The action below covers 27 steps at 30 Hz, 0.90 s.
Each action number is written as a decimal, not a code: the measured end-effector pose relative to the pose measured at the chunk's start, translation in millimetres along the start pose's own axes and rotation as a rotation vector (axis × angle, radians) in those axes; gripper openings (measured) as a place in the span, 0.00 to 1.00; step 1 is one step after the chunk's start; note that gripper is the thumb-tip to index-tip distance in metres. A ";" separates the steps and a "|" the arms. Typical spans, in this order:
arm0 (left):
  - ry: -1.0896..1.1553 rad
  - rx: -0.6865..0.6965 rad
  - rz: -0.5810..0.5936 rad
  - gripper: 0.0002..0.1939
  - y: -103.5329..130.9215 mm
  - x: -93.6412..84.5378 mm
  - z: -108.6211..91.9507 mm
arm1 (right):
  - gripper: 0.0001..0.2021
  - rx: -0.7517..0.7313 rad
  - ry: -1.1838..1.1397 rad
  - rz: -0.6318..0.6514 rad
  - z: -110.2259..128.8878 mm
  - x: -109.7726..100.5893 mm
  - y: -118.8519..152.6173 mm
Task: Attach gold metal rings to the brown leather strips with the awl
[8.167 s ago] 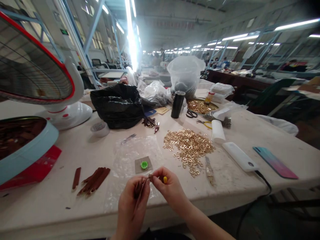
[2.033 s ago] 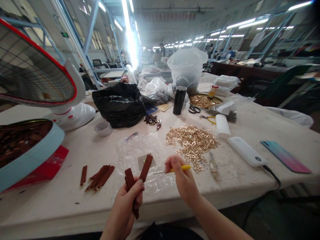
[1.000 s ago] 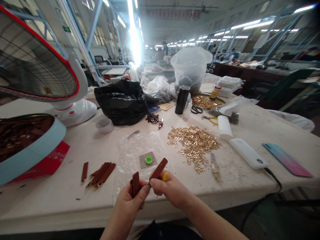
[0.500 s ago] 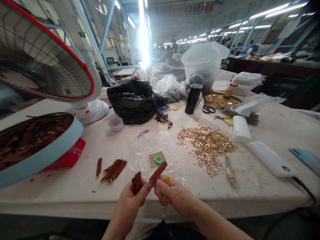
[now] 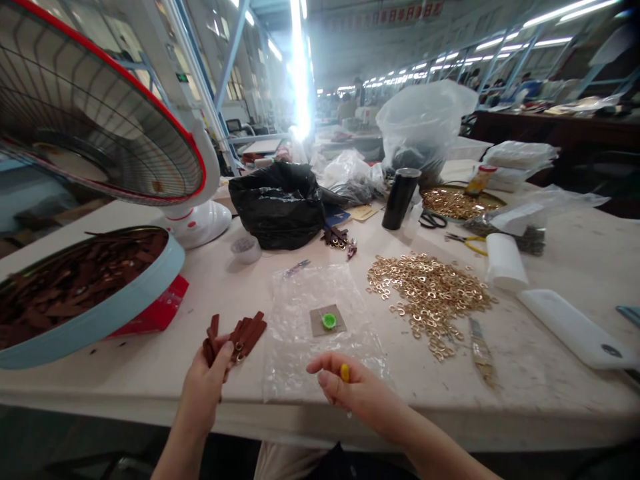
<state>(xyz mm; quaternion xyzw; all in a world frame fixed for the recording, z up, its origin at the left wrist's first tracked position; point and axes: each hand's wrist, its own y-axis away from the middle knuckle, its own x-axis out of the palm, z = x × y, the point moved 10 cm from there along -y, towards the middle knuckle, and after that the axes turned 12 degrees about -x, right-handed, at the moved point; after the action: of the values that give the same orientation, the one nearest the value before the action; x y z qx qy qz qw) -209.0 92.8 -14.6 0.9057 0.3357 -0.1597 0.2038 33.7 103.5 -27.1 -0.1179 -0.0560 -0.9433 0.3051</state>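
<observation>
My left hand (image 5: 207,373) is closed on brown strips, right beside a small pile of brown strips (image 5: 251,335) with gold rings at their ends. My right hand (image 5: 345,387) keeps a yellow-handled tool (image 5: 345,373) in its curled fingers, thumb and index finger apart, over the front of a clear plastic sheet (image 5: 290,333). On that sheet lies a grey-brown square (image 5: 319,325) bearing a green round piece (image 5: 329,321). Many gold rings (image 5: 430,287) are spread to the right.
A blue-rimmed tray (image 5: 145,293) of brown strips and a fan (image 5: 195,160) stand at the left. Farther back are a black bag (image 5: 277,207), a dark cylinder (image 5: 400,200) and scissors (image 5: 433,220). A white device (image 5: 575,327) lies at the right.
My left hand has moved left to the strip pile, away from my right hand. The brown strip between both hands is no longer there. The view has turned slightly left.
</observation>
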 end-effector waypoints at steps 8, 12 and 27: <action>0.753 -0.354 0.627 0.18 103.4 105.5 -44.5 | 0.07 -0.244 0.551 0.026 33.9 7.2 7.9; 0.608 -0.316 0.640 0.18 104.9 123.1 -38.0 | 0.08 -0.298 0.729 -0.044 50.9 -14.7 15.6; 0.300 -0.093 0.610 0.21 123.3 151.5 -39.1 | 0.03 -0.402 1.141 -0.162 57.1 -34.9 25.2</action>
<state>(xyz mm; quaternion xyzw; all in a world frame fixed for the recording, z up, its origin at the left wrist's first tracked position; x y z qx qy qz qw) -10.4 108.4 -13.0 0.9675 0.0826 0.0590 0.2315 86.7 112.9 20.0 0.3553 0.2868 -0.8700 0.1861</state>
